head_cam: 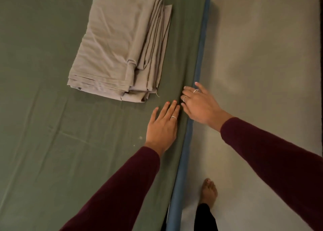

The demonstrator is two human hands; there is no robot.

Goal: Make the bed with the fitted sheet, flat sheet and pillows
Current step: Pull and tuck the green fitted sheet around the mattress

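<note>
A green fitted sheet [52,126] covers the mattress and fills the left of the view, lightly creased. On it lies a folded beige flat sheet [120,49], near the bed's right edge. My left hand [162,126] rests flat on the green sheet just below that folded stack, fingers spread and holding nothing. My right hand [199,103] reaches over the bed's right edge with its fingertips on the green sheet at the edge; it grips nothing that I can see. No pillows are in view.
A blue strip of the mattress side [192,119] runs along the bed's right edge. To its right is pale floor [262,73], where my bare foot [209,192] stands. A dark object [320,21] shows at the far right edge.
</note>
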